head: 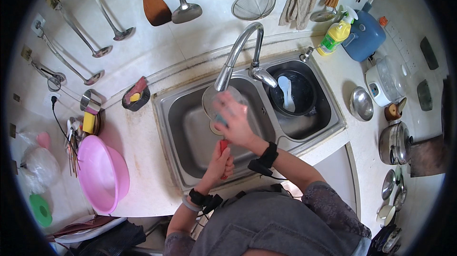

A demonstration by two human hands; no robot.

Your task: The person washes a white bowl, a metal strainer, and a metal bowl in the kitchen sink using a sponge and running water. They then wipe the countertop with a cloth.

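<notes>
My left hand (pixel 217 163) is closed around a red handle (pixel 224 146) over the near part of the large steel sink basin (pixel 192 149). The handle belongs to a utensil whose far part is largely hidden by my right hand (pixel 232 118). That hand, blurred, lies over a round, pale, translucent thing (pixel 210 100) below the chrome faucet (pixel 225 74); something teal (pixel 221 119) shows under its fingers. Whether it grips the teal thing is unclear. In the smaller basin on the right, a dark round pot (pixel 309 93) holds white spoon-like utensils (pixel 285 91).
A pink plastic basin (pixel 119 174) stands on the left counter, near a black dish (pixel 136 104) with a yellow piece. To the right are a yellow spray bottle (pixel 334 38), a blue container (pixel 364 38), a steel bowl (pixel 361 104) and a lidded pot (pixel 392 145). Ladles hang behind.
</notes>
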